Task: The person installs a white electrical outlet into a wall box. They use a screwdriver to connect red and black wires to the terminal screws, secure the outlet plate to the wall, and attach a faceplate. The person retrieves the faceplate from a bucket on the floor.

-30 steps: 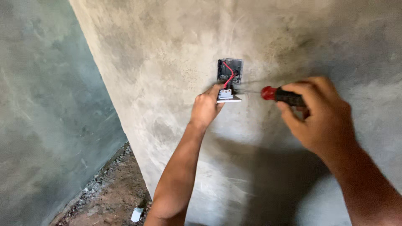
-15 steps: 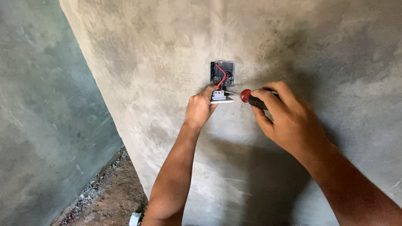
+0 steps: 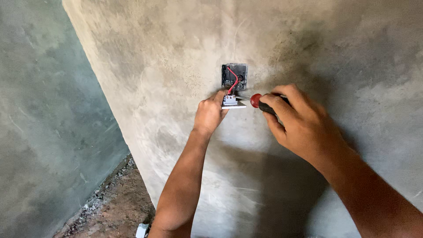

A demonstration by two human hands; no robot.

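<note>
left hand [image 3: 210,113]: bare, no glove, ring or watch | right hand [image 3: 304,125]: bare, no glove, no ring | forearms: both uncovered to frame edge, no sleeves, bands or markings visible

Unfinished building: bare cement walls [image 3: 154,66] (raw plaster), rubble-strewn dirt floor [image 3: 110,207].

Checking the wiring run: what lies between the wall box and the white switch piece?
In the head view, a red wire runs from the wall box down to the white switch piece.
</note>
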